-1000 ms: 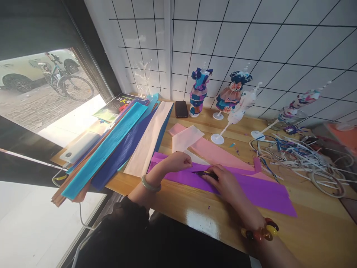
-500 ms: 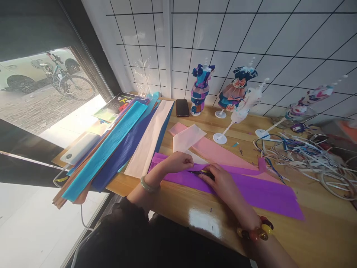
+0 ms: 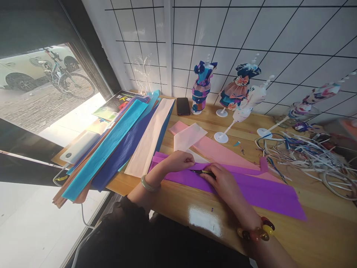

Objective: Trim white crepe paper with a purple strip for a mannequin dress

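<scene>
A long sheet of purple crepe paper [image 3: 262, 195] lies across the front of the table, with a narrow strip partly separated along its far side. My right hand [image 3: 219, 176] is closed around dark scissors [image 3: 198, 171], whose blades point left at the purple paper. The handles are mostly hidden under the fingers. Just left of the blade tips, my left hand [image 3: 182, 161] is closed in a pinch on the far edge of the purple paper. Pink paper [image 3: 223, 150] and a pale folded piece [image 3: 189, 137] lie behind both hands.
On the left lie stacked blue, brown and cream crepe papers [image 3: 108, 149] and a white device [image 3: 82, 147]. A phone [image 3: 183, 106] lies near the wall. Small dress forms [image 3: 201, 89] stand at the back; a tangle of strips [image 3: 309, 156] covers the right side.
The scissors show slightly more blade between the hands. Both hands stay in nearly the same place on the purple paper, and the view has shifted slightly.
</scene>
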`<action>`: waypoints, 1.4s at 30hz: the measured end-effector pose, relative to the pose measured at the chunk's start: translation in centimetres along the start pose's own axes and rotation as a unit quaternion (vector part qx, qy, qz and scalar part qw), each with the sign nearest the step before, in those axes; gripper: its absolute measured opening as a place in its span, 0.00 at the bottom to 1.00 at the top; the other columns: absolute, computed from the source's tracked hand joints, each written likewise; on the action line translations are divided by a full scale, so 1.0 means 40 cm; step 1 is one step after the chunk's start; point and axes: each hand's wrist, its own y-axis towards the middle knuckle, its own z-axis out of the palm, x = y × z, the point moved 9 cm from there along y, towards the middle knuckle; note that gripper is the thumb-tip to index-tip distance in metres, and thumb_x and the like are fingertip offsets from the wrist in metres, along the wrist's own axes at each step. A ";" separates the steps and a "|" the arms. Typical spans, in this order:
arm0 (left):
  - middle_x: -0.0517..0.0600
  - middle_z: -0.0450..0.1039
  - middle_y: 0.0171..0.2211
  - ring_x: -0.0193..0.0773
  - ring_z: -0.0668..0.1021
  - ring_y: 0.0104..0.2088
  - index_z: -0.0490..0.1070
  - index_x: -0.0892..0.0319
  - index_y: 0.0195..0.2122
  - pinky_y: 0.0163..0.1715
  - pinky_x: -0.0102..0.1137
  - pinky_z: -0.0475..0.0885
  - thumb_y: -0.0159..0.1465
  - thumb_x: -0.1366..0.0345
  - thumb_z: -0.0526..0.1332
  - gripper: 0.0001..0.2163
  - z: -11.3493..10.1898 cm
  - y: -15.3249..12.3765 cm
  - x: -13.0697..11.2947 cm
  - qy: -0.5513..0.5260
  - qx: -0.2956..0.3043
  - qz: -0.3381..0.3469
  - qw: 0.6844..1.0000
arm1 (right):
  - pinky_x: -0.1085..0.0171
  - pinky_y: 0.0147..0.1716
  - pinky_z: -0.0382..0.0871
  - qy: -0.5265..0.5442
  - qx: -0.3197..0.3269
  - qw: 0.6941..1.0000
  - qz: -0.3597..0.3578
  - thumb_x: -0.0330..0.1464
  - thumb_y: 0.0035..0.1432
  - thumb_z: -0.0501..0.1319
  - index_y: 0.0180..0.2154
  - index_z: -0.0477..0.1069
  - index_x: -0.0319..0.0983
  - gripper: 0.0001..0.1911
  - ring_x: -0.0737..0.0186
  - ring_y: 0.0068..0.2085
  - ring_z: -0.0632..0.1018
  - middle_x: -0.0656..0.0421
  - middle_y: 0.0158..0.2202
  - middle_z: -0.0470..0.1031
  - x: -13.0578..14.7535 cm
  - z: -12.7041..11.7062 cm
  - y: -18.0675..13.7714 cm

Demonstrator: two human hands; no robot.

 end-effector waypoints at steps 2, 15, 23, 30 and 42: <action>0.45 0.73 0.29 0.30 0.72 0.31 0.71 0.61 0.30 0.30 0.24 0.61 0.59 0.67 0.55 0.07 0.001 0.000 -0.001 0.000 0.001 0.002 1.000 | 0.60 0.38 0.66 -0.004 -0.001 1.000 -0.001 0.42 0.59 0.55 0.36 0.69 0.39 0.13 0.57 0.38 0.73 0.55 0.35 0.72 0.000 0.000 0.000; 0.49 0.76 0.36 0.34 0.74 0.35 0.73 0.60 0.42 0.35 0.26 0.65 0.59 0.59 0.58 0.14 -0.032 -0.033 0.045 -0.013 0.011 -0.007 1.000 | 0.59 0.40 0.66 -0.007 -0.004 1.000 0.001 0.42 0.59 0.56 0.38 0.69 0.39 0.13 0.57 0.39 0.73 0.55 0.37 0.72 0.003 -0.006 -0.005; 0.47 0.75 0.29 0.31 0.73 0.29 0.74 0.60 0.32 0.29 0.25 0.63 0.57 0.62 0.58 0.08 -0.036 -0.036 0.067 0.005 0.024 -0.027 0.999 | 0.59 0.39 0.66 -0.027 0.009 1.000 -0.003 0.42 0.58 0.55 0.37 0.68 0.39 0.13 0.57 0.38 0.73 0.55 0.35 0.72 0.014 -0.001 0.005; 0.46 0.75 0.32 0.32 0.74 0.31 0.73 0.59 0.34 0.30 0.24 0.64 0.57 0.64 0.58 0.07 -0.036 -0.036 0.076 -0.018 0.008 -0.034 0.999 | 0.59 0.38 0.66 -0.030 0.007 0.999 -0.022 0.42 0.58 0.56 0.36 0.69 0.40 0.13 0.57 0.38 0.73 0.55 0.35 0.72 0.037 0.006 0.030; 0.46 0.76 0.32 0.32 0.74 0.32 0.73 0.59 0.34 0.31 0.24 0.64 0.58 0.65 0.57 0.07 -0.040 -0.038 0.063 -0.003 0.004 -0.026 1.000 | 0.59 0.38 0.66 0.008 0.003 1.000 -0.017 0.42 0.58 0.56 0.36 0.70 0.40 0.12 0.57 0.39 0.73 0.55 0.36 0.73 0.056 0.011 0.045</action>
